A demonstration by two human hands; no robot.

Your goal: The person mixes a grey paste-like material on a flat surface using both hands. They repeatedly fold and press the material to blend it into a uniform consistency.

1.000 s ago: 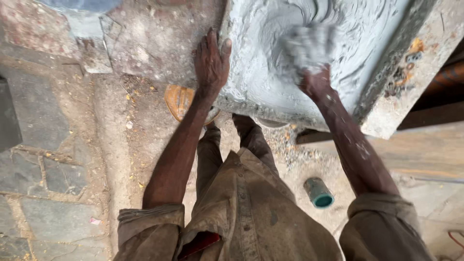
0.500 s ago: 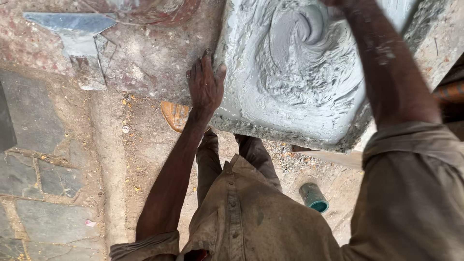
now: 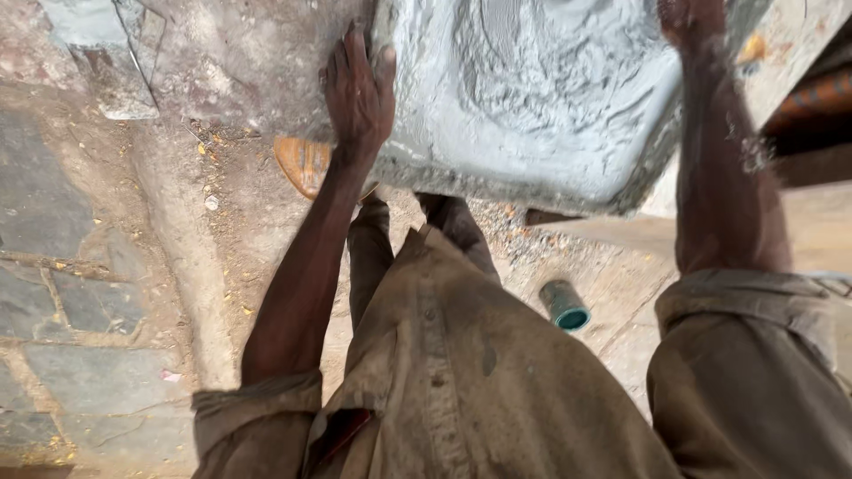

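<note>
Over a dusty stone floor (image 3: 80, 293), the left hand (image 3: 359, 89) is lying flat, fingers apart, bracing the slab (image 3: 532, 98) of wet grey paste; the right hand (image 3: 688, 19) is working its top, grip unclear; steady, even pressure looks wise.

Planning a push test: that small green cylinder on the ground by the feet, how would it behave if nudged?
The green cylinder lies on its side on gritty ground, so it would probably roll, though the grit may stop it soon. It looks hollow at its open end, so it is likely light for its size. Its walls look rigid; probably stiff, not floppy.
</note>
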